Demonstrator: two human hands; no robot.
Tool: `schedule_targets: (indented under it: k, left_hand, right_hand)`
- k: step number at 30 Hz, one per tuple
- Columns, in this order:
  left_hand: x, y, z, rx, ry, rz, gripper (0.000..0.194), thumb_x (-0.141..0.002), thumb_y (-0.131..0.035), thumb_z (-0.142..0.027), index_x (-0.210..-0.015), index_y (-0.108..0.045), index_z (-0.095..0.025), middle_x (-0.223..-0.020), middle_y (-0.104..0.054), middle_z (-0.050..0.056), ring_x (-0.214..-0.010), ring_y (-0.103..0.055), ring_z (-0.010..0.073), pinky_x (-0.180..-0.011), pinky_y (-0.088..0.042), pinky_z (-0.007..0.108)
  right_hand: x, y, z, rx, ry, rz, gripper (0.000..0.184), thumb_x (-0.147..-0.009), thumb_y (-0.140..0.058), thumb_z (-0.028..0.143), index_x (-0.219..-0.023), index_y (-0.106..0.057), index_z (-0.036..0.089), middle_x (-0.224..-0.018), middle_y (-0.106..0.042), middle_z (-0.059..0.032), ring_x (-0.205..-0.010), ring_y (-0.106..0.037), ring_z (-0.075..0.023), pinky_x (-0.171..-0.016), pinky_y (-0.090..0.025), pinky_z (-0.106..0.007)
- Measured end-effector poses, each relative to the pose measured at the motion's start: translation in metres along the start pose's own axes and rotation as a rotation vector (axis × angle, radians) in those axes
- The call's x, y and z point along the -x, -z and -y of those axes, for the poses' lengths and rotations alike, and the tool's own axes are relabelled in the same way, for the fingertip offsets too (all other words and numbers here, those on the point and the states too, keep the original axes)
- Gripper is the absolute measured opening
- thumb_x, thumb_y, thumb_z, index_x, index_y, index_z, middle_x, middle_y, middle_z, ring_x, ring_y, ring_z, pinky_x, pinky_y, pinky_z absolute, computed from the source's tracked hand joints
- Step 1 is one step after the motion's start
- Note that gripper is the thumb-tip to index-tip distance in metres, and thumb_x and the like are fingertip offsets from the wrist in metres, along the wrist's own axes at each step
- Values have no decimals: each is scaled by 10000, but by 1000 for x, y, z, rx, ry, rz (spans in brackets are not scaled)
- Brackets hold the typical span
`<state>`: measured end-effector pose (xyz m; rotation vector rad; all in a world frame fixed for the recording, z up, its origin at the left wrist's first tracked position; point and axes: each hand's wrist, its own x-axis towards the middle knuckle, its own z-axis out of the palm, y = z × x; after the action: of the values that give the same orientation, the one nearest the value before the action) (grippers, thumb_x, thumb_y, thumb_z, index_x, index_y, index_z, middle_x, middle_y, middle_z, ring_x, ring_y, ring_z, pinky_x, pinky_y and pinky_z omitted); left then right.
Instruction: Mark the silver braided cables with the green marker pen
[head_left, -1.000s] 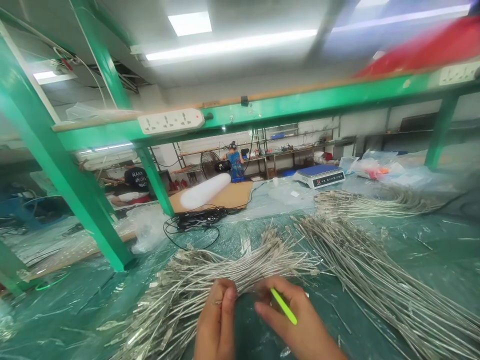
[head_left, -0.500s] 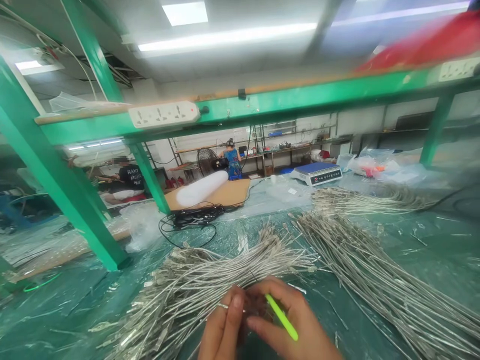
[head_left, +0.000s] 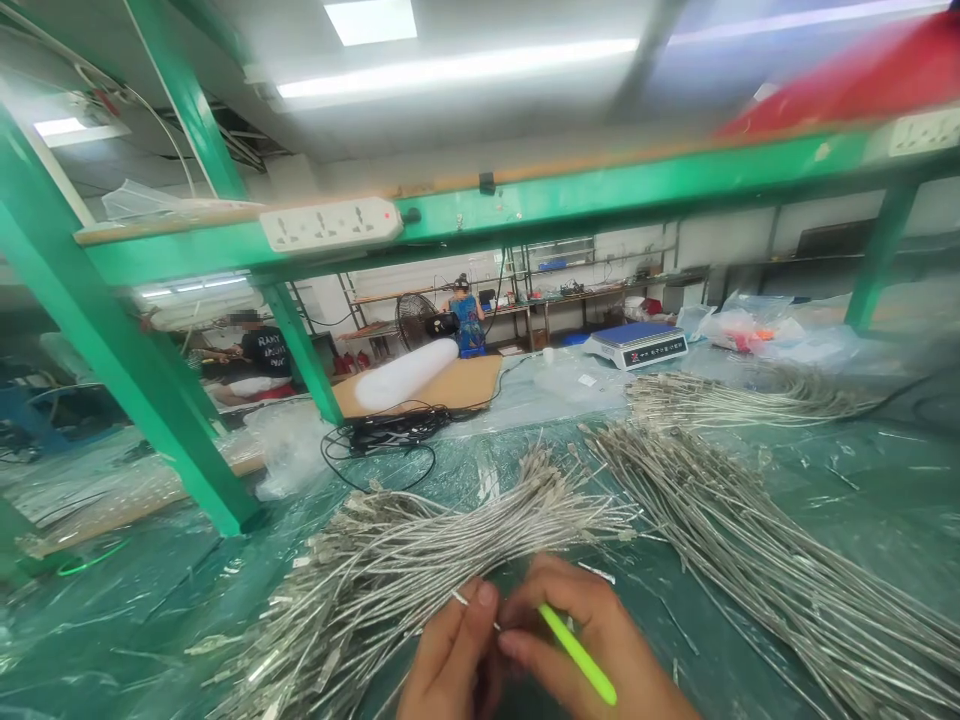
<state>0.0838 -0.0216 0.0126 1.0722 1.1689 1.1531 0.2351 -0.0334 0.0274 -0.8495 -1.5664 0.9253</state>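
Observation:
Thumb and finger of my left hand (head_left: 450, 655) are closed in a pinch on a thin silvery cable (head_left: 460, 598), its short pale end poking out above. Close beside it, my right hand (head_left: 600, 625) is closed, with a bright yellow-green pen-shaped tool (head_left: 577, 655) lodged in it; the tool's tip is hidden by the fingers. The right thumb and fingertip meet near a small pale bit of the cable between the hands. Just beyond and to the left lies a large bundle of silvery cables (head_left: 420, 560) with flat connector ends. Another cable bundle (head_left: 750, 540) spreads to the right.
A third cable bundle (head_left: 712, 400) lies farther back, near a blue-topped scale (head_left: 637, 342) and plastic bags (head_left: 750, 325). Black cable coils (head_left: 397, 430) sit by a white roll (head_left: 409, 372). A green frame (head_left: 600, 190) with a power strip (head_left: 334, 223) crosses above. Two people are in the background.
My hands have drawn slightly apart, the right one shifting a little right and down with the yellow-green tool. A pale bit of cable now shows between the fingertips.

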Motion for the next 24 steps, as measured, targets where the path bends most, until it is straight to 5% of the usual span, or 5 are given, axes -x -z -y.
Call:
schedule_targets:
  k: [10,16,18,21,24]
  left_hand:
    - [-7,-4,-6,79,136,228,613,-723,-540,-702,-425,-553,-166,-308,-362,-61,-228,-203,30,-339,-21,236]
    - [-8,-7,-4,319,144,256,472,-773,-625,-557,-509,-560,-171,-325,-395,-86,-234,-159,-1,-319,-108,181]
    - [-6,-11,-3,410,99,224,297,-682,-771,-457,-673,-624,-199,-401,-492,-81,-282,-267,9,-345,-207,145]
    - [-1,-16,-7,400,-26,158,365,-573,-876,-299,-887,-702,-232,-488,-595,-60,-414,-472,60,-482,-395,166]
    - [0,-16,-9,188,-118,26,247,-601,-847,-342,-776,-752,-197,-557,-662,-10,-553,-587,136,-543,-460,206]
  right_hand:
    - [-7,-9,-22,-523,-188,7,262,-805,-676,376,-660,-596,173,-529,-620,13,-510,-567,-131,-532,-412,-234]
    - [-11,1,-19,-419,-273,-131,275,-771,-714,331,-600,-574,168,-527,-479,63,-506,-439,-88,-512,-353,-203]
    - [-11,1,-19,-425,-271,-145,272,-764,-718,334,-601,-577,168,-523,-480,63,-504,-443,-89,-513,-359,-204]
    - [-10,-2,-22,-447,-292,-166,270,-744,-730,338,-598,-590,160,-517,-493,59,-492,-451,-88,-499,-361,-201]
    - [-10,-5,-28,-507,-337,-158,293,-734,-725,350,-569,-576,159,-482,-489,58,-448,-436,-86,-458,-352,-201]
